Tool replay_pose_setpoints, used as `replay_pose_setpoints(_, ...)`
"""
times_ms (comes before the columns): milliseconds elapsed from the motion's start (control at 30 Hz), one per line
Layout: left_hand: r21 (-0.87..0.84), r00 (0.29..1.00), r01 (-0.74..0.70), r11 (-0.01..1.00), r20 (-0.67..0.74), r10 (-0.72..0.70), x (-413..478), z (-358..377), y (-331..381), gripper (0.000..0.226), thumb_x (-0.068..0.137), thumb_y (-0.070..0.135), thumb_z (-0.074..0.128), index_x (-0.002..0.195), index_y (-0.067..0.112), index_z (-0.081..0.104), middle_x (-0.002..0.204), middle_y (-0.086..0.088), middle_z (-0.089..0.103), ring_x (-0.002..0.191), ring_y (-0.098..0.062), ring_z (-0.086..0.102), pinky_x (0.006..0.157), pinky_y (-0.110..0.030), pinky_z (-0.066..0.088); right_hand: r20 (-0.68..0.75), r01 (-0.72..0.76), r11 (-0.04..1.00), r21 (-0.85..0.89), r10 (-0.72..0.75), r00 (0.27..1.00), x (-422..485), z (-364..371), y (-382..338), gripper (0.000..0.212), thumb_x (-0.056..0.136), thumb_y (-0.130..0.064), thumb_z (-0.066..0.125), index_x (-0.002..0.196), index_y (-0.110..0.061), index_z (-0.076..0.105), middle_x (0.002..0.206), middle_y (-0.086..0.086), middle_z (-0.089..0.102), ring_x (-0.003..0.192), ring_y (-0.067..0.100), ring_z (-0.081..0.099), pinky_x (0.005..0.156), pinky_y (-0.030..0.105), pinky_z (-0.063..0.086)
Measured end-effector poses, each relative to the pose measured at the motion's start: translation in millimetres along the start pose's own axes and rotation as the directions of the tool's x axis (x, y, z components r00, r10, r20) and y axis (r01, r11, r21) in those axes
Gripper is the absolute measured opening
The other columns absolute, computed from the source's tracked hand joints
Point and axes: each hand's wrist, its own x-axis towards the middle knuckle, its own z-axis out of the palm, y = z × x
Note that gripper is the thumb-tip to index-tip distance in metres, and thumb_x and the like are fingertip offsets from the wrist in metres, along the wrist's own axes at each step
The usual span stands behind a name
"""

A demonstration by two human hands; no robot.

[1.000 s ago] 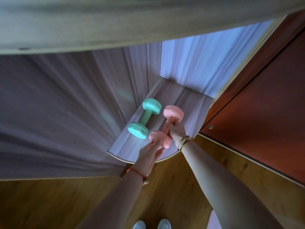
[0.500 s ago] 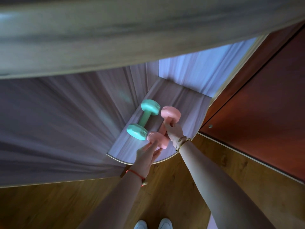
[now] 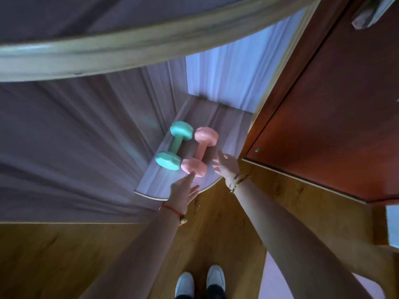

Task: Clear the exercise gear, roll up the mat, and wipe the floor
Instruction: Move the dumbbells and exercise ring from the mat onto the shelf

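The pink dumbbell (image 3: 199,152) is lying on the low wood-grain shelf (image 3: 228,126), right up against the teal dumbbell (image 3: 177,145) on its left. They sit side by side, and their near heads look like they're touching. Neither hand has hold of it. The left hand (image 3: 182,194) is flat with straight fingers, tips right at the pink one's near head, though I can't tell if they actually make contact. The right hand (image 3: 226,165) is open too, fingers spread, hovering just beside the pink handle on its right. There's a red string bracelet (image 3: 170,209) on the left wrist and beaded bracelets (image 3: 236,180) on the right. Below that are the wooden floor (image 3: 216,223) and white shoes (image 3: 199,279), with a reddish-brown cabinet door (image 3: 334,126) off to the right.
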Motion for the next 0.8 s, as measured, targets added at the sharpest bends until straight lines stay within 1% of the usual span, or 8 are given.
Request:
replay_pose_setpoints(100, 0.06, 0.995, 0.084, 0.995, 0.043, -0.087, -18.4, 4.0, 0.3, 0.049, 0.1, 0.037, 0.055, 0.14, 0.01, 0.045, 0.143, -0.01, 0.051, 0.135, -0.03, 0.048, 0.115, -0.046, 0.038, -0.036, -0.031, 0.997, 0.068, 0.034, 0.999, -27.9, -14.9, 1.2, 0.041, 0.103, -0.037, 0.042, 0.116, -0.002, 0.06, 0.125, 0.016, 0.065, 0.11, 0.027, 0.064, 0.098, 0.037, 0.05)
replay_pose_setpoints(233, 0.187, 0.976, 0.068, 0.98, 0.191, -0.104, -51.3, 21.6, -0.7, 0.047, 0.103, 0.044, 0.046, 0.14, 0.015, 0.044, 0.15, -0.007, 0.045, 0.142, -0.031, 0.039, 0.118, -0.046, 0.029, -0.099, -0.038, 0.988, 0.152, 0.053, 0.994, -79.7, -48.3, 2.4, 0.042, 0.104, -0.038, 0.037, 0.127, -0.009, 0.058, 0.124, 0.007, 0.065, 0.116, 0.024, 0.06, 0.1, 0.038, 0.046)
replay_pose_setpoints(333, 0.263, 0.957, 0.034, 0.964, 0.27, -0.108, -77.0, 44.2, -6.6, 0.036, 0.103, 0.044, 0.044, 0.129, 0.019, 0.049, 0.147, -0.007, 0.049, 0.139, -0.03, 0.042, 0.118, -0.046, 0.029, -0.151, -0.029, 0.976, 0.216, 0.063, 0.986, -118.7, -83.3, 13.2, 0.045, 0.105, -0.039, 0.035, 0.136, -0.012, 0.054, 0.129, 0.003, 0.063, 0.115, 0.019, 0.058, 0.1, 0.035, 0.044)
replay_pose_setpoints(433, 0.325, 0.927, -0.011, 0.946, 0.358, -0.112, -105.4, 69.9, -19.9, 0.04, 0.103, 0.046, 0.043, 0.133, 0.019, 0.05, 0.14, -0.006, 0.053, 0.134, -0.028, 0.047, 0.114, -0.045, 0.033, -0.253, -0.016, 0.944, 0.33, 0.105, 0.962, -155.4, -121.3, 35.5, 0.042, 0.104, -0.038, 0.039, 0.135, -0.015, 0.056, 0.128, 0.0, 0.065, 0.115, 0.016, 0.059, 0.101, 0.034, 0.046)
replay_pose_setpoints(567, 0.394, 0.87, -0.034, 0.918, 0.464, -0.167, -139.8, 104.3, -53.4, 0.033, 0.102, 0.036, 0.05, 0.128, 0.018, 0.056, 0.135, -0.006, 0.06, 0.129, -0.027, 0.054, 0.112, -0.046, 0.039, -0.361, 0.021, 0.857, 0.515, 0.194, 0.912, -204.1, -166.0, 81.7, 0.047, 0.1, -0.044, 0.046, 0.136, -0.014, 0.056, 0.132, 0.002, 0.062, 0.123, 0.021, 0.057, 0.111, 0.043, 0.042)
replay_pose_setpoints(633, 0.443, 0.847, -0.047, 0.895, 0.493, -0.2, -154.7, 122.4, -75.2, 0.037, 0.101, 0.033, 0.052, 0.133, 0.015, 0.057, 0.135, -0.006, 0.061, 0.125, -0.025, 0.057, 0.112, -0.046, 0.04, -0.401, 0.08, 0.796, 0.601, 0.214, 0.891, -232.1, -184.6, 106.1, 0.048, 0.1, -0.044, 0.047, 0.136, -0.013, 0.057, 0.134, 0.003, 0.061, 0.125, 0.022, 0.056, 0.111, 0.041, 0.041)
replay_pose_setpoints(733, 0.543, 0.802, -0.093, 0.834, 0.537, -0.261, -178.2, 147.9, -114.0, 0.037, 0.103, 0.035, 0.049, 0.135, 0.017, 0.055, 0.135, -0.004, 0.061, 0.125, -0.023, 0.057, 0.113, -0.046, 0.04, -0.457, 0.197, 0.697, 0.69, 0.208, 0.865, -282.9, -210.4, 141.4, 0.042, 0.104, -0.036, 0.043, 0.134, -0.01, 0.057, 0.129, 0.002, 0.062, 0.119, 0.021, 0.057, 0.103, 0.034, 0.043)
replay_pose_setpoints(800, 0.614, 0.775, -0.15, 0.775, 0.56, -0.293, -196.0, 160.9, -144.4, 0.035, 0.103, 0.038, 0.046, 0.133, 0.021, 0.055, 0.135, -0.001, 0.06, 0.126, -0.021, 0.057, 0.114, -0.046, 0.04, -0.508, 0.255, 0.648, 0.718, 0.238, 0.828, -318.2, -226.4, 168.1, 0.04, 0.104, -0.038, 0.042, 0.129, -0.011, 0.059, 0.127, 0.003, 0.063, 0.119, 0.022, 0.056, 0.107, 0.037, 0.041)
